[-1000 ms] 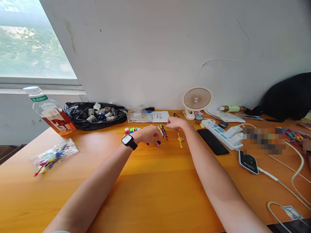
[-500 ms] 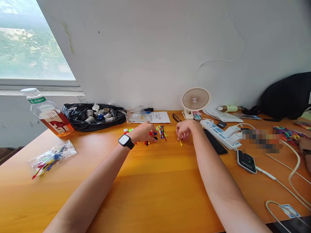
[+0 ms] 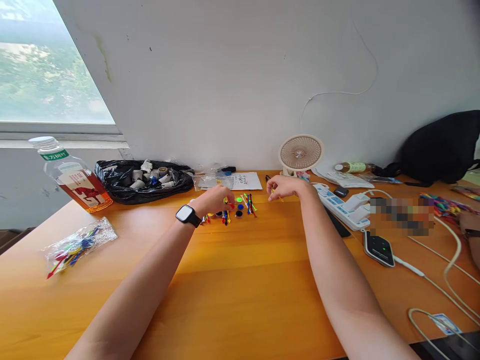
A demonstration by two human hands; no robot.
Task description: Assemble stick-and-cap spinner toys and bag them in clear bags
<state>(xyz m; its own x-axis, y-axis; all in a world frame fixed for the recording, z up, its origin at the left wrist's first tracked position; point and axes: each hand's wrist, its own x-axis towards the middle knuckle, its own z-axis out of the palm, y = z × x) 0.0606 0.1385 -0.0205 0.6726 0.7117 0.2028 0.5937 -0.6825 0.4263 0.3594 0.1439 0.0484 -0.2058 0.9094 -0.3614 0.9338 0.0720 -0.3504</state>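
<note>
My right hand (image 3: 282,188) is raised over the back of the table, its fingertips pinched on a thin yellow plastic arrow (image 3: 282,200). Over a group of small coloured plastic pieces, my left hand (image 3: 218,198) hangs with its fingers bent and a little apart; I see nothing held in it. Beside its fingertips lie a green disc (image 3: 239,199), a blue disc (image 3: 240,206) and a black disc (image 3: 239,214). Several coloured arrows (image 3: 250,204) lie between the hands. More arrows (image 3: 225,217) lie below the left hand, which partly hides the group.
At left are a clear bag of coloured pieces (image 3: 80,245), a drink bottle (image 3: 75,177) and a black plastic bag (image 3: 146,182). A clip fan (image 3: 301,153) stands behind my right hand. A power strip (image 3: 339,207), a black device (image 3: 378,248) and cables are at right.
My right hand has lifted the yellow arrow off the table and moved slightly back. My left hand has shifted left and away from the discs, leaving the green, blue and black ones uncovered.
</note>
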